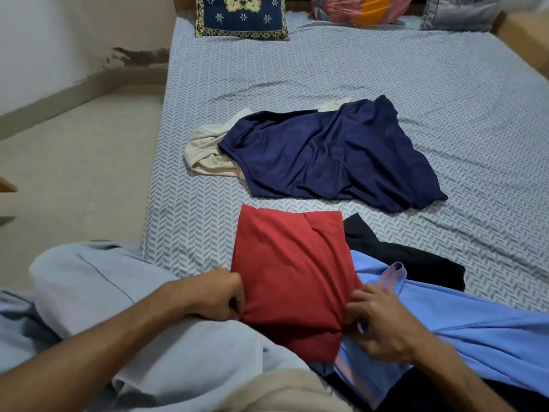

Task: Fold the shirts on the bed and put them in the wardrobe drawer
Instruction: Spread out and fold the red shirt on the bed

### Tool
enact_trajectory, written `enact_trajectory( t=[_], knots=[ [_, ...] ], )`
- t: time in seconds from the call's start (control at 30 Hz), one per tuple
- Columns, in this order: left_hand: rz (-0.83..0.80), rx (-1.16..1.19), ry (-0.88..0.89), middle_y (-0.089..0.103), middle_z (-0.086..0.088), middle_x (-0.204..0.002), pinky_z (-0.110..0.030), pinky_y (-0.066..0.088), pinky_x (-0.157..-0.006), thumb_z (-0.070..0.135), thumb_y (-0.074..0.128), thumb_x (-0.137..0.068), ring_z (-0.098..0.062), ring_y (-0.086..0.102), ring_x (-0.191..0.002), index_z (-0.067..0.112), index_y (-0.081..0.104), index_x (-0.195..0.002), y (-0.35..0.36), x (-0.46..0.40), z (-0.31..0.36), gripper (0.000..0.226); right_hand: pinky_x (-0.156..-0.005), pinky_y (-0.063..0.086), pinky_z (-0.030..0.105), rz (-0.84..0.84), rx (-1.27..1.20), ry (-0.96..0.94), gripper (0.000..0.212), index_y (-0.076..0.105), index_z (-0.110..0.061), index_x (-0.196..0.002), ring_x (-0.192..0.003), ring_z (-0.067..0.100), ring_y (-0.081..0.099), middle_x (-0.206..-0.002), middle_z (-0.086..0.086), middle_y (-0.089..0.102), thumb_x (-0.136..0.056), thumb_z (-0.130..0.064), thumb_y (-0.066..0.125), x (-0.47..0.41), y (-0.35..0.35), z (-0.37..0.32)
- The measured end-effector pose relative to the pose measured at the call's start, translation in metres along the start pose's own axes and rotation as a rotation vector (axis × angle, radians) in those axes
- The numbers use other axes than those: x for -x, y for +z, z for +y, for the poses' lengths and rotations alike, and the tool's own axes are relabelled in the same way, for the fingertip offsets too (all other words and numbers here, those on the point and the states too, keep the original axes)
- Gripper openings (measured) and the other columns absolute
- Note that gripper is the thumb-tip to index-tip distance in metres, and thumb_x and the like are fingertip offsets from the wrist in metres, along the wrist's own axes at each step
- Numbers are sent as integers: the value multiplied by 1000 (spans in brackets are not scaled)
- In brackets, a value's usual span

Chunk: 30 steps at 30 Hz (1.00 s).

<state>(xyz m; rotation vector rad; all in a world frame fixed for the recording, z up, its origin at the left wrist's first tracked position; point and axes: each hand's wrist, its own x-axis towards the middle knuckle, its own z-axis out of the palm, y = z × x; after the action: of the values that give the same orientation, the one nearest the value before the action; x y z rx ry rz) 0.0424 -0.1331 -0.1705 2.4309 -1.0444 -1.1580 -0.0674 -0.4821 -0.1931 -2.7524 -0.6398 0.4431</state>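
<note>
A red shirt (pixel 294 269), folded into a rectangle, lies at the near edge of the bed (pixel 445 93). My left hand (pixel 219 295) grips its left edge with curled fingers. My right hand (pixel 383 319) pinches its right lower edge. A light blue shirt with orange stripes (pixel 475 331) lies partly under the red one on the right, over a black garment (pixel 398 257). Farther back, a crumpled navy shirt (pixel 329 156) rests on a cream shirt (pixel 205 153).
A pale blue garment (pixel 124 298) and a beige cloth (pixel 282 391) lie bunched at the near left. A patterned blue pillow (pixel 240 16), a pink-orange pillow (pixel 359 8) and a grey pillow (pixel 460 13) line the bed's far end. Floor (pixel 74 173) runs along the left.
</note>
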Motion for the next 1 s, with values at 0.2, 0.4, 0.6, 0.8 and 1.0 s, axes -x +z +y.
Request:
enact_trajectory(
  t=[0.2, 0.4, 0.6, 0.8, 1.0],
  knots=[
    [500, 486, -336, 69, 6, -60, -22, 48, -56, 52, 72, -87, -4, 60, -51, 16, 74, -71, -31, -21, -25, 40, -69, 48, 22, 264, -428, 420, 21, 69, -27, -69, -68, 2, 63, -68, -18, 67, -81, -41, 79, -50, -39, 11],
    [694, 1332, -607, 52, -5, -61, -22, 28, -45, 46, 75, -87, -12, 41, -46, 11, 65, -78, -60, -79, -46, 37, -48, 48, 29, 266, -958, 897, 46, 57, -15, -70, -49, 20, 57, -63, 4, 62, -81, -57, 73, -151, -57, 51],
    [884, 1221, -677, 63, -6, -60, -38, 53, -61, 25, 83, -78, -22, 58, -63, 16, 64, -58, -61, -104, -67, 29, -43, 32, 21, 350, -994, 988, 26, 59, -16, -70, -44, 13, 40, -56, 2, 47, -86, -27, 75, -167, -44, 76],
    [872, 845, -689, 71, -3, -75, -36, 58, -59, 47, 84, -74, -22, 69, -67, 16, 67, -84, -62, -104, -57, 36, -47, 41, 23, 271, -1023, 957, 35, 63, -20, -77, -48, 12, 51, -56, -5, 60, -76, -47, 85, -162, -39, 64],
    [333, 911, -418, 77, 6, -77, -17, 51, -60, 21, 93, -68, -7, 71, -71, 12, 78, -89, -74, -79, -41, 28, -77, 59, 29, 13, -1019, 789, 28, 77, -17, -96, -82, 16, 74, -88, -1, 79, -71, -19, 91, -150, -55, 45]
  ],
)
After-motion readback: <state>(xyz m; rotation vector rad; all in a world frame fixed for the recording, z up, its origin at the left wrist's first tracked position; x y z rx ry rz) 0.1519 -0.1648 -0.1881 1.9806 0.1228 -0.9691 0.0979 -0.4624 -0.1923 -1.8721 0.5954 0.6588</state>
